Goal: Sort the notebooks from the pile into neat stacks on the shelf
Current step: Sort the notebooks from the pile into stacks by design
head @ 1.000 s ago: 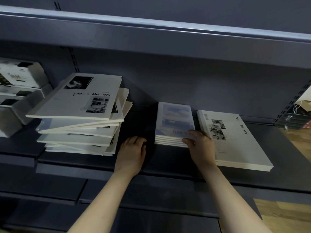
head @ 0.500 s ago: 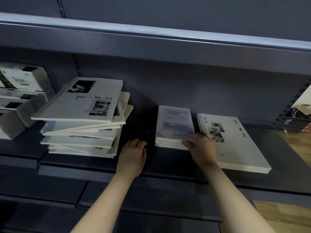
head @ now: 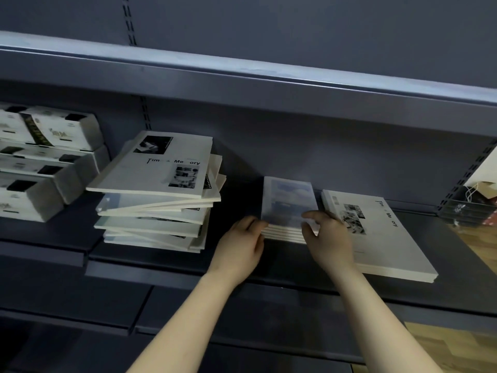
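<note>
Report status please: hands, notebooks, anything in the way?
Left hand touches small stack at its left edge; right hand grips its near right corner. Messy pile unsorted at left. Nothing blocks the hands.

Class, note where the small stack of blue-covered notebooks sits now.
In the head view, the small blue-covered stack sits right of centre on the shelf, between the messy pile on its left and the flat white notebooks on its right.

We see a dark grey metal shelf [head: 269, 267]. On it, left to right: skewed pile of white notebooks [head: 158, 200], small blue-covered stack [head: 285, 200], flat white stack [head: 376, 232] just beside that. White boxes [head: 40, 168] sit on the adjoining section, far left.
</note>
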A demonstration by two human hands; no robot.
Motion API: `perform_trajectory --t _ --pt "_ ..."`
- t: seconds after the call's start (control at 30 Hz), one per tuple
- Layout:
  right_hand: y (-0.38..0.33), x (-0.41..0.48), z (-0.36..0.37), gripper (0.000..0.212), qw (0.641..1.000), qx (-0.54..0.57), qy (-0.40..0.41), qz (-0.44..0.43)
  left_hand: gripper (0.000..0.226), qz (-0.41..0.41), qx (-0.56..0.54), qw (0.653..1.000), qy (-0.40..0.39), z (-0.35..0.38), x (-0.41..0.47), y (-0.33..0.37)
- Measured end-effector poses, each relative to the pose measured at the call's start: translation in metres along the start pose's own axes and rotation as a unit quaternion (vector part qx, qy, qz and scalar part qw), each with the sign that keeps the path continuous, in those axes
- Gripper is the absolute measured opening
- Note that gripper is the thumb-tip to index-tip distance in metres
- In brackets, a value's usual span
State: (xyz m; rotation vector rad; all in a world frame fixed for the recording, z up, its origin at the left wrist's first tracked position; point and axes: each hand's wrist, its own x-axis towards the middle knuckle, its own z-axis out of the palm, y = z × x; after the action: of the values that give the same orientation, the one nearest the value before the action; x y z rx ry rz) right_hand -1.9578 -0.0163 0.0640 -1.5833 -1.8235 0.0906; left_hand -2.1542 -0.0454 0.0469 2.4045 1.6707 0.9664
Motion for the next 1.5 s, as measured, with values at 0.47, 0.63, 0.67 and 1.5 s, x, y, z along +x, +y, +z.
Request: perform_trajectory --t 0.47,0.63,0.67,1.5 --pt "-0.061 0.000 0.026 0.014 0.997 0.047 -0.057 -0.018 0.032 -0.050 0.026 0.976 0.212 -0.130 0.016 -0.046" --pt "-0.082 -0.003 0.045 0.015 0.995 0.069 -0.063 -0.017 0.033 -0.158 0.084 0.962 0.205 -0.164 0.000 -0.096" --pt "-0.085 -0.004 0.048 0.016 0.995 0.069 -0.066 -0.016 0.036 -0.176 0.092 0.959 0.202 -0.169 -0.003 -0.104" --pt "-0.058 -0.018 0.043 0.013 0.992 0.094 -0.085 0.023 0.026 -0.322 -0.423 0.810 0.246 -0.177 0.004 -0.080"
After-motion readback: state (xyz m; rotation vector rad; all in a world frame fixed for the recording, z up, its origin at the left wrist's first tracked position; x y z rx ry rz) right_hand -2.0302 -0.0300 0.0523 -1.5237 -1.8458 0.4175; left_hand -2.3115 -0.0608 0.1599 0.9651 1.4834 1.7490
